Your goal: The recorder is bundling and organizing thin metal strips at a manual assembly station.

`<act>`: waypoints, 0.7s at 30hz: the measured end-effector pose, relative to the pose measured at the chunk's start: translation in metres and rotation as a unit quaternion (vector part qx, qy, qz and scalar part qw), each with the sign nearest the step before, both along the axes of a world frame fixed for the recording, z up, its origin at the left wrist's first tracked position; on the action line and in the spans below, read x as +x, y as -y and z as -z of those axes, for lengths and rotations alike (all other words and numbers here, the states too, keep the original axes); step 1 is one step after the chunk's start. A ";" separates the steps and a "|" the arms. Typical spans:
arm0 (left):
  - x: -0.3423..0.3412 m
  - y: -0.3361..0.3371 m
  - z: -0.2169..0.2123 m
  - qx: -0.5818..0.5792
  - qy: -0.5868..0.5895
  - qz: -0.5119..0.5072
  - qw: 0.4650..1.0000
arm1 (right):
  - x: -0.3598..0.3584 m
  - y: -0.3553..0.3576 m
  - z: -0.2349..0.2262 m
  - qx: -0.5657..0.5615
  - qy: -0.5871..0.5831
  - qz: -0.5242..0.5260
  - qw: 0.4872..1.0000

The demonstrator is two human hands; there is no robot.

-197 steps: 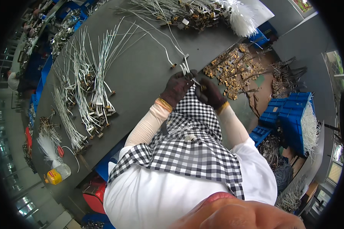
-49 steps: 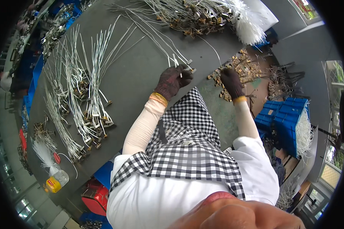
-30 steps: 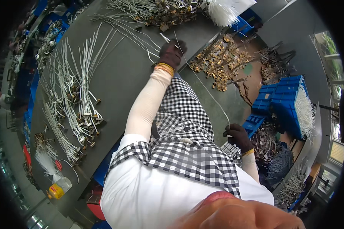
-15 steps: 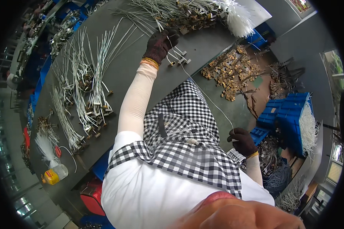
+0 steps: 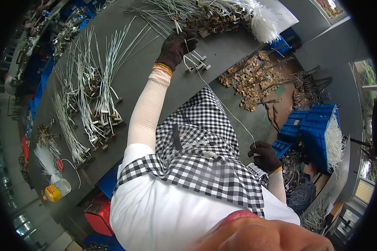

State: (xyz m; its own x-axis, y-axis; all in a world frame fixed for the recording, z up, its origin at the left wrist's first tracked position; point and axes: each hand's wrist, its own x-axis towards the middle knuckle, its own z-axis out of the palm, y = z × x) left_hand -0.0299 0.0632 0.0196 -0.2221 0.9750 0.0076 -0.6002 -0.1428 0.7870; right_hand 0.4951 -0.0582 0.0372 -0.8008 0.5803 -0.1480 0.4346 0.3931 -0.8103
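My left hand (image 5: pixel 178 48), in a dark knit glove, is closed around a few white cables near the far part of the table. Connector ends (image 5: pixel 201 62) of these cables stick out to the right of the glove. One long thin white wire (image 5: pixel 232 115) runs from there in a slack curve toward me. At its near end, my gloved right hand (image 5: pixel 264 155) pinches it low at the right, beside my checked apron (image 5: pixel 205 142). The palm side of the left glove is hidden, so I cannot tell exactly how many cables it holds.
White cables with connectors (image 5: pixel 100 121) lie in bunches on the dark table (image 5: pixel 142 62). More are heaped at its far edge. Brass-coloured parts (image 5: pixel 251 79) are piled at the right. Blue crates (image 5: pixel 318 129) stand nearby. A yellow-labelled bottle (image 5: pixel 56 190) sits at the left edge.
Both hands keep their grip, with the wire stretched between them much as before. The view has shifted slightly.
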 end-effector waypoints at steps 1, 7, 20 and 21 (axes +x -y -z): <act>0.001 0.001 0.000 -0.001 0.000 0.001 1.000 | 0.000 0.000 0.001 -0.002 -0.008 0.001 1.000; 0.011 0.016 0.017 -0.043 0.033 0.002 0.999 | -0.017 0.001 0.004 -0.279 0.014 0.148 0.949; 0.119 0.092 0.036 -0.116 0.113 0.025 0.987 | -0.210 -0.056 0.011 -0.465 -0.176 0.101 0.862; 0.126 0.098 0.028 -0.135 0.092 0.044 0.986 | -0.225 -0.057 0.001 -0.420 -0.190 0.065 0.885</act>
State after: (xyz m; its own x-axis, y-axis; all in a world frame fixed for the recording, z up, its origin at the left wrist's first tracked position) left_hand 0.0957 -0.0351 -0.0085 -0.1105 0.9517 -0.2866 -0.7364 0.1153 0.6667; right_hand 0.2700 -0.0012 0.0358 -0.8195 0.4850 -0.3051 0.0646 -0.4508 -0.8903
